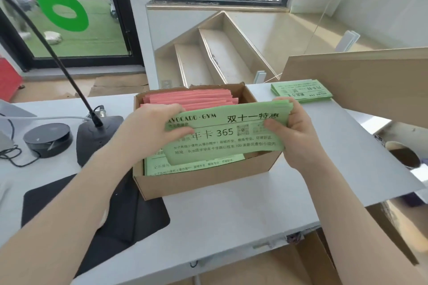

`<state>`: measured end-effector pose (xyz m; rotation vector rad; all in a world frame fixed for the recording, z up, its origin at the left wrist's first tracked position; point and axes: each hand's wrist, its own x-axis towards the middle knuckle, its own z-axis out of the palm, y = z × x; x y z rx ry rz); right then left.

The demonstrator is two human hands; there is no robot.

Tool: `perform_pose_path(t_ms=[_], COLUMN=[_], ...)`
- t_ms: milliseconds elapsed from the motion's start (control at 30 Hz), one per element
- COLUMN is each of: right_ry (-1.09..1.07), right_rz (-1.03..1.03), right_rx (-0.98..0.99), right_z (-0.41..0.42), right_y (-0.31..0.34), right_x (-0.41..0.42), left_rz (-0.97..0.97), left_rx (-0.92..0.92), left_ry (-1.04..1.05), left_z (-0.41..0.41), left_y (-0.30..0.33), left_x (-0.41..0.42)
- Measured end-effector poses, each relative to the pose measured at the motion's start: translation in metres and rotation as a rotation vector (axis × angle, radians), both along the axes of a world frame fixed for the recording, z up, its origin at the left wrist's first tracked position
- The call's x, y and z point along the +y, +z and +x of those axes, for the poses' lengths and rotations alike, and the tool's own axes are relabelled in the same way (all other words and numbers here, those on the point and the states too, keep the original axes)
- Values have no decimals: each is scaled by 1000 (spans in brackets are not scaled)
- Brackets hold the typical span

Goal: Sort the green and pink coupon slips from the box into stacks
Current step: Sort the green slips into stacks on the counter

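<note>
Grey tabletop [220,222]: pale surface filling the near view, with a cardboard box standing at its centre.
Black mat [129,213]: lies flat at 8 o'clock, its far right corner tucked under the box.
Cardboard box [203,183]: open-topped, brown, set at a slight angle.
Green slips in box [185,166]: lie flat in the near half, printed side up.
Held green bundle [228,133]: a thick batch of green coupon slips, raised just above the box and tilted toward the viewer.
Left hand [155,129]: grips the bundle's left end, thumb on the printed face, fingers curled behind.
Right hand [294,132]: grips the right end, thumb on the face, fingers wrapped over the top edge.
Pink slips [192,99]: fill the far half of the box, layered and fanned.
Green stack [301,92]: sorted slips lying on the tabletop at 1 o'clock, just beyond the right hand.
Microphone stand [97,136]: black base at 9 o'clock, beside the box.
Round black device [47,136]: farther left, with cables.
</note>
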<state>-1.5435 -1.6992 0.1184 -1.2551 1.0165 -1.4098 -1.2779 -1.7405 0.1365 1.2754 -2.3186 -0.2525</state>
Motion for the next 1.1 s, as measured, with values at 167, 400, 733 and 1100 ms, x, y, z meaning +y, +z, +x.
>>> perform_pose_path(t_ms=[167, 400, 733, 1100], right_ry=[42, 94, -32, -149], right_rz=[-55, 97, 190, 331], right_rx=[-111, -208, 297, -68], right_z=[-37, -86, -95, -74], right_y=[15, -13, -72, -86], right_x=[29, 78, 98, 95], left_rz=[65, 405, 607, 660], left_rx=[440, 1103, 1024, 1140], left_ry=[144, 200, 292, 297], left_z=[-28, -90, -93, -104], left_y=[20, -26, -95, -114], left_x=[43, 119, 146, 140])
